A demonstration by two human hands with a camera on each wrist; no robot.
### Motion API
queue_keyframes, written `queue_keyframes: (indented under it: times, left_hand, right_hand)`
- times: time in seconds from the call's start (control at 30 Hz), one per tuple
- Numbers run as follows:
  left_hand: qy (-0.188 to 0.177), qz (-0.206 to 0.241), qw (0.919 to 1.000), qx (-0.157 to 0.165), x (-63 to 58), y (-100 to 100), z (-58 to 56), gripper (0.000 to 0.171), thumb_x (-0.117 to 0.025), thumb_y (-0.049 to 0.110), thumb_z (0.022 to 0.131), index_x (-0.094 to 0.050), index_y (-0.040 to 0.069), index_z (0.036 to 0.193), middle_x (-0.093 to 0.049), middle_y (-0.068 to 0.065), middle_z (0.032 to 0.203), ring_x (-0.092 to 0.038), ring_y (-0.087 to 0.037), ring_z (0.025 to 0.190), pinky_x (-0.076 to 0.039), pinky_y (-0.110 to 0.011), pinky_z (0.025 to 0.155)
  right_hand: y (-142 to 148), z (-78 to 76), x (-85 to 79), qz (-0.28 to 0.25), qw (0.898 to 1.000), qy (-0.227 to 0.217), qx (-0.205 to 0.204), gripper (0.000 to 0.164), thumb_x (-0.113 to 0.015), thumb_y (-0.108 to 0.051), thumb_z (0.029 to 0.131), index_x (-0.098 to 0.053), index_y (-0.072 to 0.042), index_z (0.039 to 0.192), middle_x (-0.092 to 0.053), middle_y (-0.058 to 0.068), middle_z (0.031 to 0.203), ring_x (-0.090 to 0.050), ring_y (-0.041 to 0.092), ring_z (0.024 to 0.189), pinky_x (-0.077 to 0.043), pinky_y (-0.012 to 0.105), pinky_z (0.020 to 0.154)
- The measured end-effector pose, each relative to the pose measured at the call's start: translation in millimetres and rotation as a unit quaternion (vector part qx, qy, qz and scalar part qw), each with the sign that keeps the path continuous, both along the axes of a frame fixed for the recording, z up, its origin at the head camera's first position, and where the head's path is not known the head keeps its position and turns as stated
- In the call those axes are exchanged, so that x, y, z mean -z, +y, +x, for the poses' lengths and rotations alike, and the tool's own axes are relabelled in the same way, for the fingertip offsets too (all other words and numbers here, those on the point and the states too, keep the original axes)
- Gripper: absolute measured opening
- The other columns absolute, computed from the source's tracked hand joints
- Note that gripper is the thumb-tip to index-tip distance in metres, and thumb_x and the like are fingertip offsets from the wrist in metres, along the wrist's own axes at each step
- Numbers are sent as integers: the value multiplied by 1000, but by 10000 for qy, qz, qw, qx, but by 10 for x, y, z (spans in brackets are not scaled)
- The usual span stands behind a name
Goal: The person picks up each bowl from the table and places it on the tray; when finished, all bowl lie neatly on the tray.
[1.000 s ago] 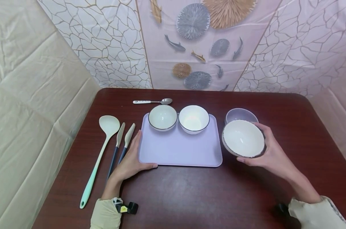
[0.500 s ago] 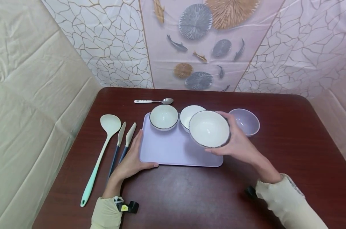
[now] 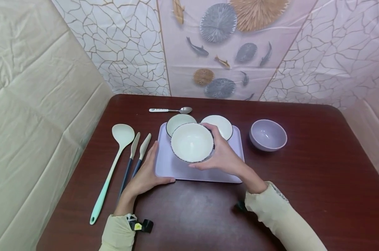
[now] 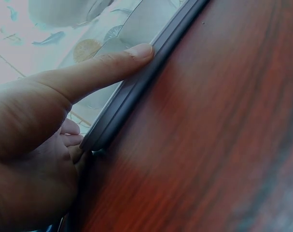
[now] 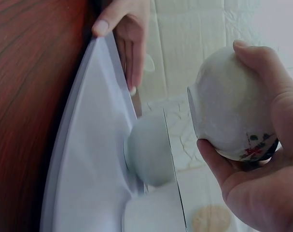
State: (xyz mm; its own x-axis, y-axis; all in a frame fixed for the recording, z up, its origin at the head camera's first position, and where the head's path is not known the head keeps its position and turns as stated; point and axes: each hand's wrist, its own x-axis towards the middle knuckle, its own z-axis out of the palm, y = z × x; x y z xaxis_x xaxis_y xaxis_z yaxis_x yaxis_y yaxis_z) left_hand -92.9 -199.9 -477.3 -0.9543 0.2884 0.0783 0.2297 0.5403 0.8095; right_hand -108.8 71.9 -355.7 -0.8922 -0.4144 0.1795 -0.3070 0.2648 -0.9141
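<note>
Right hand [image 3: 220, 156] grasps floral bowl [image 3: 191, 143] from one side, thumb and fingers round its wall, aloft over mid-tray. Left hand [image 3: 146, 175] braces lavender tray [image 3: 168, 169] at its 8 o'clock corner, fingers along the edge, thumb on the near side, not wrapped round anything. Dial centred on tray, head view: pale green bowl [image 3: 178, 119] at 11, white bowl [image 3: 221, 125] at 1, purple bowl [image 3: 267, 135] off-tray near 3. Risks, my read: coming down too far toward 11 clips the green one (overlap's only visual, right-wrist view shows a gap); one-sided hold on smooth wall could slip or tilt; weak bracing lets tray slide.
</note>
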Motion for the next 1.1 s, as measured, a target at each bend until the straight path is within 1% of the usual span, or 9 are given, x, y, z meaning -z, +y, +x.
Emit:
queue_keyframes:
  times: [0.17,0.37,0.6,0.63,0.7,0.77,0.87,0.97,1.1]
  left_hand:
    - [57,54,10000,-3,13,-14,-5,137,-94,38,62,0,7,157,-4,-13,162,-16,-28,145,-25,-53,109]
    - [109,149,9998,44,26,-20,-17,136,-94,35,62,-1,8,157,-5,-15,161,-19,-31,143,-26,-54,109]
    - [100,219,9997,-3,11,-38,-17,136,-95,31,61,-2,5,157,-6,-15,161,-18,-30,143,-24,-54,109]
    - [111,208,9997,-2,9,-39,-19,136,-95,31,61,-2,4,157,-6,-15,161,-18,-30,143,-24,-54,109]
    - [127,186,9997,8,9,-43,-23,136,-95,31,62,-2,3,156,-7,-16,161,-18,-31,144,-24,-55,109]
    - [153,158,9998,28,8,-44,-25,135,-95,31,62,-2,2,156,-7,-18,161,-18,-31,144,-24,-55,109]
    - [169,131,9998,38,8,-43,-28,135,-95,32,62,-2,2,156,-7,-18,161,-17,-31,144,-24,-55,109]
    - [212,111,9997,48,4,-38,-30,136,-95,34,62,-2,2,156,-7,-18,161,-18,-31,144,-25,-55,109]
    - [237,80,9997,44,0,-34,-25,136,-95,34,62,-2,1,156,-7,-18,161,-17,-31,144,-25,-54,109]
  right_hand:
    - [-198,-1,57,28,9999,47,-88,110,-95,-7,58,-28,-2,146,-47,15,138,-49,29,121,-38,49,100]
    - [-375,17,223,-24,9998,121,-176,109,-95,-6,58,-28,0,144,-46,18,137,-48,32,122,-37,49,101]
    - [-457,50,414,-17,9997,164,-153,111,-96,-6,55,-28,3,142,-43,20,139,-48,33,121,-36,49,102]
    - [-457,55,433,-34,9997,165,-159,111,-96,-6,55,-27,4,142,-44,19,138,-48,32,121,-37,48,101]
    - [-449,42,534,-64,9998,94,-158,114,-96,-7,54,-26,1,143,-45,16,138,-49,29,120,-37,48,101]
    - [-438,16,654,-26,9999,21,-144,116,-98,-11,53,-26,-3,144,-46,10,138,-50,24,119,-38,46,100]
    - [-418,-36,842,69,9999,25,-127,120,-99,-20,52,-25,-8,145,-46,4,138,-50,18,119,-38,44,100]
    - [-404,-58,930,148,9998,93,-70,121,-100,-28,51,-24,-9,144,-46,1,138,-50,15,119,-38,41,101]
    - [-402,-61,973,198,9997,108,-11,122,-99,-33,50,-24,-10,143,-47,1,135,-51,15,118,-39,40,100]
